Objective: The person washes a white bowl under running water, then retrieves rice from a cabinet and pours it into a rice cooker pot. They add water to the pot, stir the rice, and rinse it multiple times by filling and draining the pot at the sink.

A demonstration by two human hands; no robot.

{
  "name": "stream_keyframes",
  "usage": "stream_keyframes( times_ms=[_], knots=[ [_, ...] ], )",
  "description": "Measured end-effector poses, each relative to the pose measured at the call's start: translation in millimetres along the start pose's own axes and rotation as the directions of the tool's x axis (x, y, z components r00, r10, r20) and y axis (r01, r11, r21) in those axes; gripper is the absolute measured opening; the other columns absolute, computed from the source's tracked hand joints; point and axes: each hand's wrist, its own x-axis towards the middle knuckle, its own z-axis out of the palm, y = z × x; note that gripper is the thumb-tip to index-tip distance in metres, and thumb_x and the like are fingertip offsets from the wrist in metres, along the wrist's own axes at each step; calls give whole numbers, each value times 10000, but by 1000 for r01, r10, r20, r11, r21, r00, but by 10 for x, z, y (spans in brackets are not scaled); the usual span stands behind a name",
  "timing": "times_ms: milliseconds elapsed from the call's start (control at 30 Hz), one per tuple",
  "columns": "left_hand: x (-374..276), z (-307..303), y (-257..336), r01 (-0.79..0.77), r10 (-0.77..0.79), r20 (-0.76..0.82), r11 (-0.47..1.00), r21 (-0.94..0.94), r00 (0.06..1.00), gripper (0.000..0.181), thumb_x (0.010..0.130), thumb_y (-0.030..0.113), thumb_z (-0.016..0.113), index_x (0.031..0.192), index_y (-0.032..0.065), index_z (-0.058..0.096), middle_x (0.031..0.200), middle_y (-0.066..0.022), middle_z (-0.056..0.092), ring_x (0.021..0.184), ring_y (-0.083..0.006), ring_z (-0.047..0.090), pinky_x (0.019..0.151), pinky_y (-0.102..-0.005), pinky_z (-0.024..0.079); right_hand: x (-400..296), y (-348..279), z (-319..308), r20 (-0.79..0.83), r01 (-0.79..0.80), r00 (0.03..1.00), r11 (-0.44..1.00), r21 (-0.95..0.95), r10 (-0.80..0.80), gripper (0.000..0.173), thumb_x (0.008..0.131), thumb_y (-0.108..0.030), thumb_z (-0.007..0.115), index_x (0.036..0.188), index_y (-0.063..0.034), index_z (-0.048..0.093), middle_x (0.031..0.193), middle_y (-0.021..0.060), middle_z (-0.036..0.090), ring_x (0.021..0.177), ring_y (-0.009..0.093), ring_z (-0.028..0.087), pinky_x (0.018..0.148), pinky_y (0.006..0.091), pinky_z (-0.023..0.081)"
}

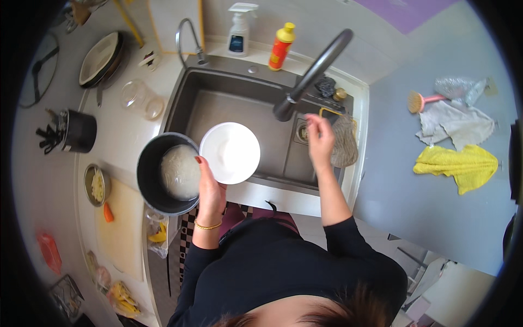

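My left hand (210,194) grips a white bowl (231,153) at its left rim, with the thumb up and the other fingers mostly hidden behind it. The bowl is over the near left part of the dark sink (233,104). Against the same hand, on the left, is a dark round pot (149,173) containing rice in cloudy water (179,171); whether the hand also bears on the pot is unclear. My right hand (320,141), slightly blurred and with nothing visible in it, hovers over the sink's right side. Its fingers are loosely bent, just below the base of the grey faucet (304,77).
A cutting board (120,233) with a carrot piece (108,212) and a metal bowl (98,186) of chopped food lie left. A spray bottle (239,32) and a red-yellow bottle (282,47) stand behind the sink. Cloths (457,163) and a brush (416,101) hang right.
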Motion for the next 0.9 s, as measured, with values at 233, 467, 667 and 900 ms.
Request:
stream_keyframes(
  times_ms=[233,467,667,900],
  knots=[
    [731,126,-1182,156,-194,165,963,219,967,849,993,713,308,1559,84,242,1453,-133,461,1277,-238,534,1004,-381,476,1165,2134,-901,-197,-239,970,664,-709,139,538,913,-381,700,1327,-66,562,987,204,696,964,374,669,855,448,517],
    [1051,246,-1410,151,-192,153,958,242,969,796,1017,675,267,1555,89,242,1493,-124,441,1318,-249,518,1055,-436,457,1881,2211,-923,366,39,812,584,-811,455,514,910,-489,671,1192,-68,589,1076,195,707,1040,379,655,880,474,508],
    [1250,384,-1502,161,-190,167,971,174,968,816,1005,698,238,1562,101,242,1496,-114,450,1326,-252,516,1080,-441,436,1966,2274,-1066,585,261,742,663,-702,328,452,921,-374,678,1220,-55,568,1100,209,670,1056,393,634,894,465,502],
    [1332,466,-1552,182,-207,182,973,145,961,846,984,728,213,1556,107,270,1475,-107,490,1329,-244,518,1096,-447,426,1954,2393,-1114,613,326,744,657,-680,265,501,921,-294,681,1338,-67,521,1169,225,627,1102,411,605,946,460,496]
  ],
)
